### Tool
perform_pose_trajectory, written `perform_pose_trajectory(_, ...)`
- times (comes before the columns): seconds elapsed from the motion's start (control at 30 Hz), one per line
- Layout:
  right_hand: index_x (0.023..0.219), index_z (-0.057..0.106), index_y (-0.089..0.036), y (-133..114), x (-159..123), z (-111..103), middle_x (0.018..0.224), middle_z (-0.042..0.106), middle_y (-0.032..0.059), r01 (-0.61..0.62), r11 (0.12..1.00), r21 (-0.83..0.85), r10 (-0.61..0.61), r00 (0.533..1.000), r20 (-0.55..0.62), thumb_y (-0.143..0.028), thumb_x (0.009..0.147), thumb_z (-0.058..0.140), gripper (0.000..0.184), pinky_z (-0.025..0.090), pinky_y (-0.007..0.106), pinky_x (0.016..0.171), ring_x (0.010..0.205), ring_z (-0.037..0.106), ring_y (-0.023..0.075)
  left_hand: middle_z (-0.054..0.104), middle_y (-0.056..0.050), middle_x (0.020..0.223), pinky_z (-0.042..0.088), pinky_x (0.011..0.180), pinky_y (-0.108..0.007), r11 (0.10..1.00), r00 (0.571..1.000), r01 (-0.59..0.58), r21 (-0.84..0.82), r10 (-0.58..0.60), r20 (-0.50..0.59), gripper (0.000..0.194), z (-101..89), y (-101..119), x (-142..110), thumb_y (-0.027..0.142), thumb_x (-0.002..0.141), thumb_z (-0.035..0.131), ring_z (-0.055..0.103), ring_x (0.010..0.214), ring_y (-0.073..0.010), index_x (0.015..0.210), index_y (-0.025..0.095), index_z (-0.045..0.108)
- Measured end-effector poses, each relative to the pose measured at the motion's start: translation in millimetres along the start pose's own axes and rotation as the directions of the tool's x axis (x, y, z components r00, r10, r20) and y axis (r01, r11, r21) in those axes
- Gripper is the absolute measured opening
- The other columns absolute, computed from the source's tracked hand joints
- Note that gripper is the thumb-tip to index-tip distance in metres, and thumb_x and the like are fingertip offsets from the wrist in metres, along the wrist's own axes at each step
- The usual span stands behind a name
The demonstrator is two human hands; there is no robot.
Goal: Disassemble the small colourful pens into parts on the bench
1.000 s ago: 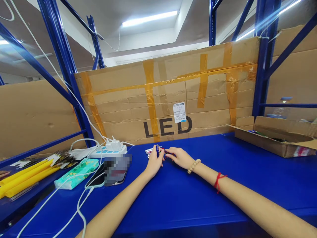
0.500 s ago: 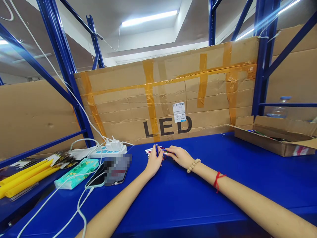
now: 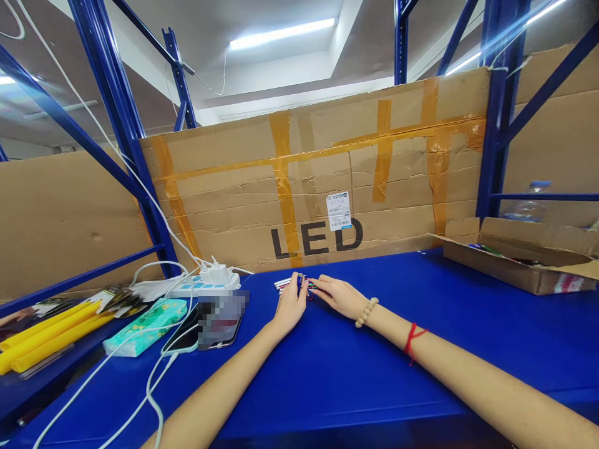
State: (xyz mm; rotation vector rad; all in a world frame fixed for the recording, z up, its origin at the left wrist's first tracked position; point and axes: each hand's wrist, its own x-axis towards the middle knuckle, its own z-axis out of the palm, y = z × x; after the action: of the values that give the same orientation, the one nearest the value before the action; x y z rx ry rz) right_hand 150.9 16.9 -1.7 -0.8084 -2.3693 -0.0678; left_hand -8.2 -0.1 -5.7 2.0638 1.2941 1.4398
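Both my hands meet far out on the blue table (image 3: 355, 368), at a small bundle of thin coloured pens (image 3: 286, 284) that lies before the big cardboard sheet. My left hand (image 3: 291, 307) is closed, pinching a small dark blue piece that stands upright above its fingers. My right hand (image 3: 337, 295) rests beside it, fingers curled onto the pens' right ends; a bead bracelet and a red string circle that wrist.
A phone (image 3: 213, 324), white cables, a power strip (image 3: 206, 285) and a green tissue pack (image 3: 145, 325) lie at left, with yellow rolls (image 3: 42, 337) further left. An open cardboard box (image 3: 519, 262) sits at right. Blue rack posts flank the table.
Both hands have edged slightly further out over the pens. Nothing else has moved.
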Motion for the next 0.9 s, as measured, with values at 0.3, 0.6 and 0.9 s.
perform_pose_trajectory(0.3,0.098,0.059,-0.016,0.9,-0.5,-2.1,0.077,0.058,0.005,0.047,0.998,0.039,-0.049,0.998,0.051,-0.028,0.089,0.038,0.026,0.041,0.025,0.063,0.067,0.053,0.0145,0.054,0.001,0.068,0.037,0.065,-0.026,1.0,0.999,0.0,-0.006,0.001,0.051,0.014,0.2,-2.6,-0.2,0.036,0.08,0.043,0.051,0.062,-0.0152,0.075,0.023,0.043)
perform_pose_trajectory(0.6,0.085,0.059,-0.016,0.3,0.4,-2.0,0.075,0.055,0.0034,0.01,0.994,0.106,-0.011,1.0,0.004,-0.027,0.09,0.037,0.025,0.039,0.023,0.062,0.064,0.049,0.0126,0.052,0.001,0.067,0.037,0.063,-0.025,0.998,0.997,-0.042,0.055,0.038,0.065,0.012,0.6,-3.3,-0.7,0.033,0.082,0.041,0.05,0.061,-0.0143,0.076,0.022,0.042)
perform_pose_trajectory(0.9,0.08,0.058,-0.017,-0.6,1.7,0.5,0.071,0.051,0.0016,-0.001,0.999,0.033,0.004,0.996,-0.091,-0.026,0.09,0.038,0.024,0.037,0.023,0.061,0.062,0.047,0.0126,0.051,0.001,0.067,0.04,0.067,-0.027,0.995,0.999,0.03,-0.096,-0.029,0.012,0.016,4.0,2.1,-1.5,0.035,0.083,0.042,0.049,0.064,-0.0131,0.077,0.02,0.042)
